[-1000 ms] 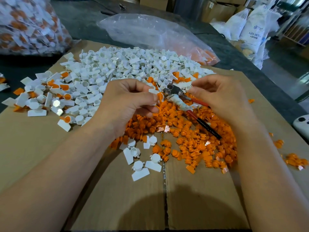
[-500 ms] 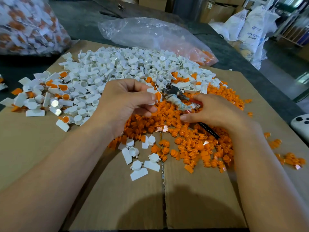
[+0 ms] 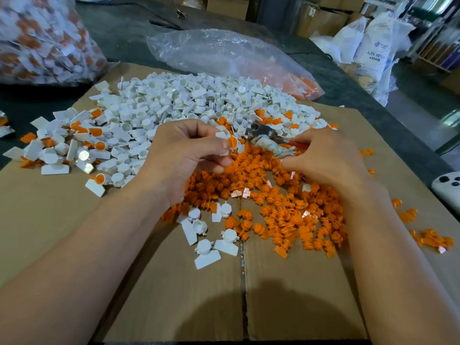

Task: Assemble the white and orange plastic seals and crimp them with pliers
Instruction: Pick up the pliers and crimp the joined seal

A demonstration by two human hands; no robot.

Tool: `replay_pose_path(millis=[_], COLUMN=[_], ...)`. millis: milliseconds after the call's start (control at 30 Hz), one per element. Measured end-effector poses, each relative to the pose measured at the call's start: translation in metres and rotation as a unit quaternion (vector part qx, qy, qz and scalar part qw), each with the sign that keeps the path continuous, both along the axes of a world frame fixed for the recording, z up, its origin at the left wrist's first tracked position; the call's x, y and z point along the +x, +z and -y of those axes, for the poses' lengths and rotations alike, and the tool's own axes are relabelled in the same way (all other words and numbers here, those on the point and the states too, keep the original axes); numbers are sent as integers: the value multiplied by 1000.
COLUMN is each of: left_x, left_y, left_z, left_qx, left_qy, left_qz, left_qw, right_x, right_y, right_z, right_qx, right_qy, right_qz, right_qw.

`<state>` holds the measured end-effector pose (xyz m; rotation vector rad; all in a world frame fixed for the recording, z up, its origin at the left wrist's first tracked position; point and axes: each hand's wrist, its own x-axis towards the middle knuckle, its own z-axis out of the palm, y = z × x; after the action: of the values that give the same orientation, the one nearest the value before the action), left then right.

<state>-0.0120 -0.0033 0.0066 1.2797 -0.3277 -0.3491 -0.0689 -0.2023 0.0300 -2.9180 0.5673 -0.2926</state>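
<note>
Meanwhile left hand (image 3: 184, 155) pinches a seal (image 3: 232, 143), right hand (image 3: 326, 158) grips pliers (image 3: 263, 135), orange pile (image 3: 286, 220) beneath, white pile (image 3: 186, 103) beyond.

On the cardboard sheet (image 3: 74, 245) the heap of seal bodies (image 3: 174, 103) lies at 11 o'clock; the heap of inserts (image 3: 286, 215) lies before it, at 4 o'clock; where they meet, the seal (image 3: 230, 143) held in the left hand (image 3: 181, 158) sits at 9 o'clock of the pliers (image 3: 263, 135) held in the right hand (image 3: 323, 158); behind the sheet, a slack bag (image 3: 224, 53) at 12 o'clock, a stuffed bag (image 3: 42, 38) at 10.

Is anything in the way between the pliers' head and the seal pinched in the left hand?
Nothing visible. The seal in the left hand and the pliers in the right hand face each other with only air between.
</note>
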Motion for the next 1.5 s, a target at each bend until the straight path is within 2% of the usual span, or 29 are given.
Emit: replay_pose_path(millis=[200,467,600,1033,1267,1500], left_x=[2,6,7,6,8,7], left_y=[-1,-3,-5,-5,-6,-6], left_z=[0,3,2,4,5,5], left_qx=[-23,-55,-79,-126,-113,-90], left_qy=[7,48,69,91,99,92], left_qz=[-14,4,22,47,54,64], left_qw=[1000,997,994,987,987,990], right_x=[-7,-6,-4,0,1,0], right_y=[9,7,3,-10,-13,-11], right_z=[-9,-10,-15,-31,-34,-38], right_qx=[54,12,-54,17,10,-13], right_qy=[23,87,121,167,177,191], right_qz=[91,140,128,77,46,55], right_qw=[994,986,983,983,983,980])
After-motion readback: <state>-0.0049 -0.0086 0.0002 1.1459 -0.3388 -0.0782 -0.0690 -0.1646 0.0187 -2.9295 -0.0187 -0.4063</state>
